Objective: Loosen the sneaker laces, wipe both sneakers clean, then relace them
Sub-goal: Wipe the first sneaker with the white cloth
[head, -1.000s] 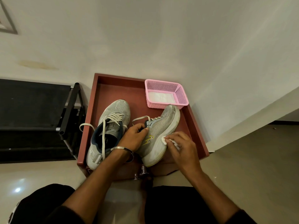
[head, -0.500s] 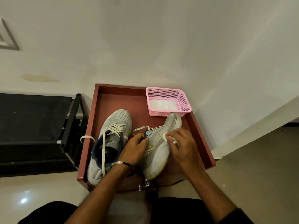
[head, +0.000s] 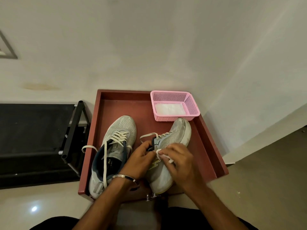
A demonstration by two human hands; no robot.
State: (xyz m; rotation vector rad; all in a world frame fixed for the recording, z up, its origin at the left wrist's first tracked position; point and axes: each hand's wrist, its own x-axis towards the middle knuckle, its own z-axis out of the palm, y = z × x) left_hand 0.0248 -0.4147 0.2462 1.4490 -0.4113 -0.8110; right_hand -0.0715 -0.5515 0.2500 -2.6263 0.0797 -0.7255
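Fingers [head: 172,151] of the right hand [head: 181,161] curl over a small white wipe [head: 162,155], pressing it against the upper side of the right-hand sneaker [head: 172,138] near its collar; a corner of the wipe pokes out under the fingers. At nine o'clock from that hand, touching distance away, the left hand [head: 141,161] grips the same sneaker at its dark tongue and collar, fingers bent round the edge, a metal bangle [head: 124,176] circling the wrist. This sneaker is tipped on its side, the pale sole facing three o'clock, the toe pointing to about one o'clock and just reaching the pink basket [head: 192,105]. Its lace [head: 147,135] loops loose toward nine o'clock.

Directly at nine o'clock of the left hand sits the other sneaker [head: 123,128], upright on its sole, toe toward twelve, heel overhanging the near rim of the tray. Its laces [head: 105,156] are slack, one long end trailing down over the opening and another looping out past the tray's left wall.

Both sneakers rest in a reddish-brown tray [head: 209,146], which stands against a pale wall. The basket occupies the tray's one o'clock corner and holds a white pad or stack of wipes [head: 169,108]. Beyond the tray at nine o'clock stands a black rack [head: 73,133]. Dark trousers show at six o'clock, above a glossy light floor.
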